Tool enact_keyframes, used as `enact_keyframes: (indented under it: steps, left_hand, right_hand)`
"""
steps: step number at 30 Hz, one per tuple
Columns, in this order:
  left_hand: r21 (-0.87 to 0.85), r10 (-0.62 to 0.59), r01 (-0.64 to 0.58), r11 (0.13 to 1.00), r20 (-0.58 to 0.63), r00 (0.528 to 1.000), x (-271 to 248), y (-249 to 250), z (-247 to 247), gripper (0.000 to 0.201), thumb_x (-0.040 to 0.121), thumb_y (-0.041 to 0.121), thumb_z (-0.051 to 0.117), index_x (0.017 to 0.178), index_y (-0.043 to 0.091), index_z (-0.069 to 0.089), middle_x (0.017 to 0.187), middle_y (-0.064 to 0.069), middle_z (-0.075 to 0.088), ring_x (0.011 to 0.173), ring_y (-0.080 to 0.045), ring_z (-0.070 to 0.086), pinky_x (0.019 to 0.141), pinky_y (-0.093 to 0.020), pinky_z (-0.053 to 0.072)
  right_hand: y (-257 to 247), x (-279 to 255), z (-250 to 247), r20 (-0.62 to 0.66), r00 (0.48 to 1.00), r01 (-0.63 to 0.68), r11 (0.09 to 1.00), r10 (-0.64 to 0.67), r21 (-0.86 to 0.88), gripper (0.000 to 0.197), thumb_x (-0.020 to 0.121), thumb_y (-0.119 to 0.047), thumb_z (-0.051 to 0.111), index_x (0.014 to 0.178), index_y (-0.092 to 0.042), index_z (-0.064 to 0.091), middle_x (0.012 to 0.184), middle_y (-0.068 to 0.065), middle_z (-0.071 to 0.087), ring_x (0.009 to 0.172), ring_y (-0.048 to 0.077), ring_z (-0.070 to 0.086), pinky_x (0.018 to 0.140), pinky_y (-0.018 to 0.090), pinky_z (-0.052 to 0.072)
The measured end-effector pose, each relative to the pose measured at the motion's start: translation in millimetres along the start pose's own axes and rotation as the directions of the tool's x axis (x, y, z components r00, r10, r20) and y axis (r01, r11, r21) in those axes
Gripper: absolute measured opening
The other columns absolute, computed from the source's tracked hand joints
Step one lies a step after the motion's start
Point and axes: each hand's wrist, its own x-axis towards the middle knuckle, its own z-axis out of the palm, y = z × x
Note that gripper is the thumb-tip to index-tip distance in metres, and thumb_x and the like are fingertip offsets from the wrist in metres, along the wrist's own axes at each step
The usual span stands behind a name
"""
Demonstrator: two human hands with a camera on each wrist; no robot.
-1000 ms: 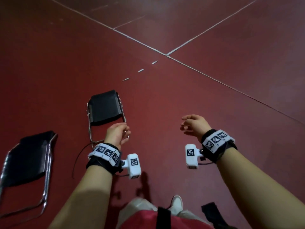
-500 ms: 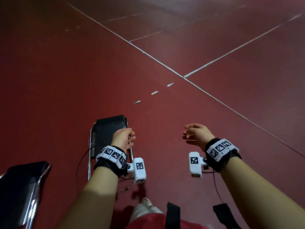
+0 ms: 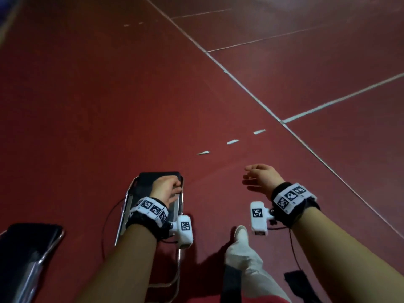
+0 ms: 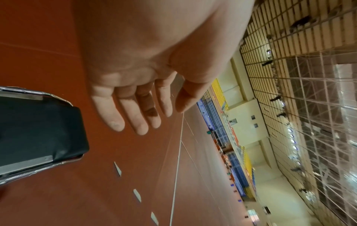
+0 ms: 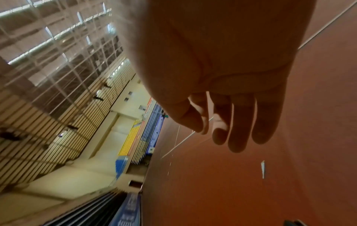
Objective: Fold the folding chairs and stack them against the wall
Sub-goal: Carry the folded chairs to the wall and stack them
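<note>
Hands: both bare forearms reach forward over the floor, each wrist wearing a black strap with a white band of black-and-white square markers and a small white camera block.
Left hand: left hand (image 3: 166,189) hangs above the nearer chair; in the left wrist view (image 4: 133,97) its fingers (image 4: 142,122) are stretched out, loosely spread, and hold nothing, with floor showing between them and the chair top.
Right hand: right hand (image 3: 263,177) floats over bare floor, well apart from both chairs; in the right wrist view (image 5: 228,107) its fingers (image 5: 239,134) hang relaxed, only slightly bent, around nothing.
Nearer chair: black padded folding chair with a shiny chrome tube frame (image 3: 150,193) stands directly below the left hand; its dark pad and rounded metal corner fill the left edge of the left wrist view (image 4: 38,131). Whether it is folded cannot be told.
Second chair: another black padded chair with a chrome frame (image 3: 28,256) sits at the lower left, beside the first and not touching it.
Floor: dark red sports floor (image 3: 109,106) crossed by thin white lines (image 3: 247,88), with three short white dashes (image 3: 232,141) ahead of the hands.
Person: a pale trouser leg and white shoe (image 3: 240,234) show between the forearms.
Hall: the wrist views show a far cream wall (image 4: 249,116), rows of blue and yellow stands, and a slatted, truss-framed ceiling.
</note>
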Motion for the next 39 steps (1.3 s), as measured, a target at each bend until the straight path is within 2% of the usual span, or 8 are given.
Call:
enact_keyframes:
  steps: [5,13,17,22,26,32,35,39]
  left_hand:
    - [-0.165,-0.046,0.013,0.986,-0.196,0.98,88,52,8,0.021,0.1,0.011,0.049,0.082,0.019,0.057,0.08,-0.001,0.057,0.069,-0.014,0.056,0.062,-0.028,0.039]
    - [-0.475,-0.261,0.011,0.88,-0.465,0.846,177,79,-35,0.012,0.095,0.012,0.055,0.092,0.02,0.062,0.078,0.001,0.061,0.068,-0.013,0.058,0.064,-0.027,0.04]
    - [-0.582,-0.372,0.02,0.813,-0.492,0.787,234,87,-54,0.006,0.096,0.018,0.056,0.1,0.021,0.058,0.082,0.003,0.062,0.069,-0.012,0.059,0.067,-0.027,0.041]
    - [-0.653,-0.447,-0.003,0.757,-0.521,0.727,286,118,-71,0.007,0.095,0.018,0.059,0.089,0.021,0.061,0.08,0.002,0.065,0.069,-0.012,0.061,0.069,-0.029,0.044]
    - [-0.701,-0.482,-0.067,0.71,-0.553,0.679,306,134,-77,0.008,0.096,0.016,0.055,0.095,0.014,0.063,0.074,0.001,0.061,0.06,-0.012,0.058,0.055,-0.023,0.04]
    - [-0.762,-0.611,-0.258,0.594,-0.636,0.471,339,138,-48,0.013,0.098,0.008,0.055,0.087,0.014,0.06,0.077,-0.006,0.061,0.065,-0.019,0.058,0.042,-0.018,0.043]
    - [-0.807,-0.707,-0.317,0.498,-0.59,0.391,357,141,-11,0.013,0.1,0.013,0.053,0.09,0.02,0.058,0.084,-0.006,0.061,0.071,-0.02,0.059,0.065,-0.027,0.044]
    - [-0.841,-0.806,-0.41,0.353,-0.496,0.324,389,143,37,0.011,0.101,0.012,0.049,0.096,0.015,0.059,0.083,-0.005,0.061,0.071,-0.018,0.058,0.068,-0.026,0.038]
  right_hand:
    - [-85,140,42,0.174,0.983,-0.024,0.989,0.049,-0.145,0.01,0.097,-0.006,0.053,0.104,-0.01,0.059,0.088,0.015,0.064,0.082,0.031,0.066,0.079,0.039,0.051]
    - [-174,285,184,0.469,0.866,0.087,0.868,0.177,-0.488,0.021,0.091,0.006,0.053,0.104,-0.008,0.062,0.087,0.016,0.064,0.081,0.03,0.064,0.082,0.041,0.053]
    - [-187,338,263,0.536,0.805,0.132,0.804,0.254,-0.579,0.022,0.091,0.006,0.049,0.1,-0.01,0.063,0.085,0.013,0.063,0.074,0.028,0.063,0.076,0.037,0.052]
    - [-207,391,342,0.579,0.741,0.186,0.724,0.341,-0.665,0.021,0.095,0.001,0.047,0.098,-0.013,0.063,0.08,0.009,0.064,0.073,0.024,0.064,0.073,0.035,0.05]
    - [-225,422,391,0.609,0.682,0.236,0.666,0.405,-0.708,0.019,0.097,-0.001,0.047,0.098,-0.014,0.061,0.08,0.008,0.063,0.072,0.022,0.064,0.068,0.032,0.05]
    - [-228,475,454,0.679,0.504,0.444,0.515,0.533,-0.734,0.017,0.095,0.002,0.051,0.106,-0.008,0.06,0.075,0.009,0.061,0.068,0.023,0.059,0.059,0.031,0.049]
    - [-224,501,474,0.665,0.422,0.557,0.402,0.616,-0.727,0.017,0.093,0.004,0.053,0.099,-0.01,0.06,0.075,0.007,0.06,0.066,0.022,0.06,0.052,0.024,0.052]
    - [-216,538,492,0.557,0.353,0.59,0.283,0.752,-0.756,0.02,0.097,-0.003,0.046,0.086,-0.018,0.054,0.064,0.005,0.06,0.055,0.017,0.059,0.051,0.023,0.046]
